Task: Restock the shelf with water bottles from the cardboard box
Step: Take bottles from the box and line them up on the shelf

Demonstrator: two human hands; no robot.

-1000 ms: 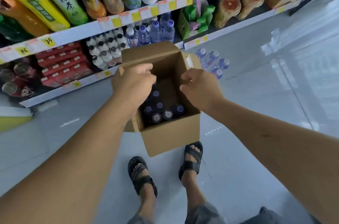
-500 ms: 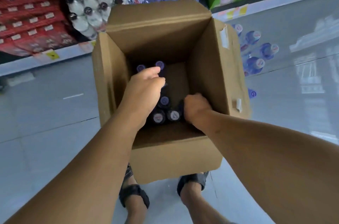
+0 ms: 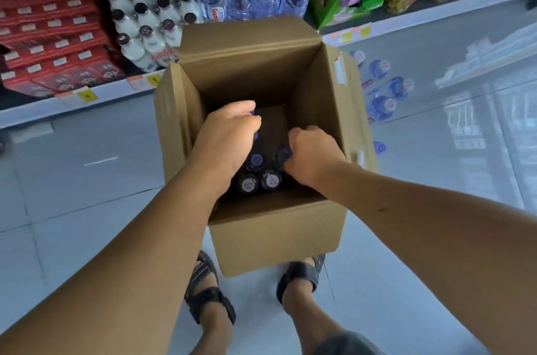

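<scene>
The person's forearms are bare, no sleeves showing; dark strapped sandals (image 3: 209, 295) on both feet, grey shorts (image 3: 345, 343) at the knee

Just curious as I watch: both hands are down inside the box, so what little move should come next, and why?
Probably close each hand around a bottle neck and lift straight up. Both the left hand and right hand are low in the cardboard box, on the capped bottles, and none has been raised clear of the box yet.

floor (image 3: 87, 180): cardboard box (image 3: 276, 232) stands open | shelf (image 3: 116, 90): water bottles (image 3: 250, 0), red packs (image 3: 49, 43)
</scene>
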